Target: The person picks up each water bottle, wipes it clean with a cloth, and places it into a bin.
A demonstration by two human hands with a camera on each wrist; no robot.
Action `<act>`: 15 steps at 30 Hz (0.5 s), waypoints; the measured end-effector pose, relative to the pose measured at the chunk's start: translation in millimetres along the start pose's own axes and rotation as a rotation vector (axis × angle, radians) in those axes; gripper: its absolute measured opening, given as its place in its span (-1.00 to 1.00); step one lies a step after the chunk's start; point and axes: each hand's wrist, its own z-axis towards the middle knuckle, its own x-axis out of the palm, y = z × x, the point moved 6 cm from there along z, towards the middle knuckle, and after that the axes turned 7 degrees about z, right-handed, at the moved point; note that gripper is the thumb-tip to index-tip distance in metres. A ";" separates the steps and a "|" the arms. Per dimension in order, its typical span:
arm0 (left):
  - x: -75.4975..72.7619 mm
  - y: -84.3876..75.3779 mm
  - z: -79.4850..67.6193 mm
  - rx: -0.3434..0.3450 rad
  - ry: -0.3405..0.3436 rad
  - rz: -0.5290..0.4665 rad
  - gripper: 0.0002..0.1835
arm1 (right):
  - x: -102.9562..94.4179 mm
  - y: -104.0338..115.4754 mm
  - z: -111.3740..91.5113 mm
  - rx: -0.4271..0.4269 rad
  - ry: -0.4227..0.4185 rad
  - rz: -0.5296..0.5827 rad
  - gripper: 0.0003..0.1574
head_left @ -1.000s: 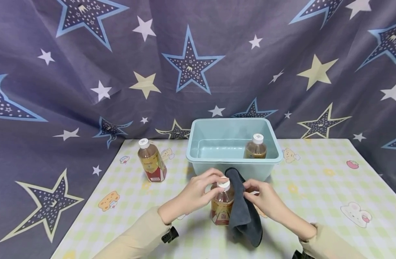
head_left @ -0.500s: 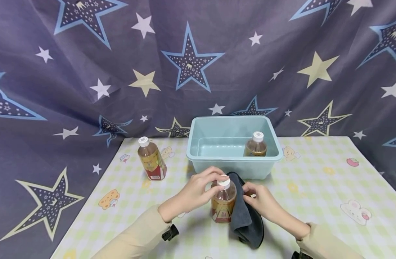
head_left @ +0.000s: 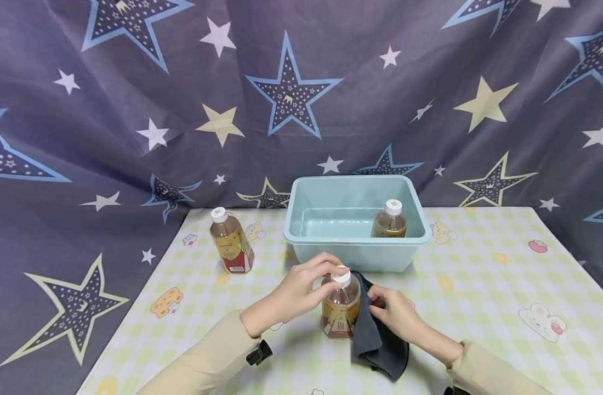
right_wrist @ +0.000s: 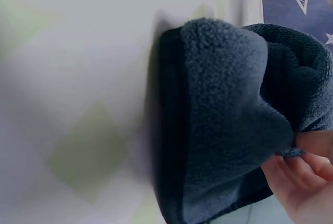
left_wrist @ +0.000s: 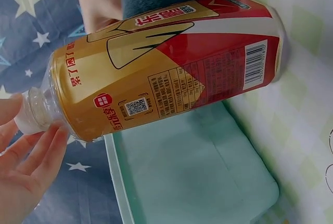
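Left fingers (left_wrist: 51,154) grip the bottle (left_wrist: 166,68) by its white cap (left_wrist: 26,119).

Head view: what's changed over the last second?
The right hand and the dark cloth it pinches shifted slightly lower in the picture, beside the front bottle. Nothing newly gripped or released. Unchanged: left hand at the cap, tub, other two bottles.

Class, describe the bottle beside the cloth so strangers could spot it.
Find the pale blue tub. In front, nearer the camera, stands a bottle beside a dark cloth. Alone of three bottles, it has the left hand at its white cap.
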 end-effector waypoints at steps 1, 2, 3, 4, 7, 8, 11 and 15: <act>0.0 -0.1 0.1 -0.004 0.005 -0.001 -0.78 | 1.4 -1.3 -0.4 0.003 0.004 -0.006 -0.75; -0.1 -0.2 0.2 -0.008 0.010 -0.001 -0.78 | 3.0 -2.4 -0.7 0.001 0.011 -0.008 -0.75; -0.1 -0.2 0.3 -0.012 0.014 -0.002 -0.78 | 4.7 -3.2 -0.9 -0.005 0.022 -0.008 -0.75; 0.0 -0.2 0.1 -0.013 0.016 -0.001 -0.78 | 6.4 -3.6 -1.0 -0.016 0.038 -0.002 -0.75; -0.4 -0.5 -0.2 -0.020 0.021 0.000 -0.79 | 10.8 -5.4 -1.4 -0.039 0.082 0.020 -0.77; -0.5 -0.6 -0.2 -0.022 0.022 0.001 -0.79 | 11.6 -6.0 -1.4 -0.038 0.092 0.026 -0.77; -0.6 -0.6 0.1 -0.033 0.029 -0.002 -0.79 | 12.8 -7.5 -1.6 -0.030 0.103 0.032 -0.77; 0.2 0.4 0.9 -0.041 0.038 -0.004 -0.78 | 12.6 -8.5 -1.6 -0.021 0.096 0.026 -0.77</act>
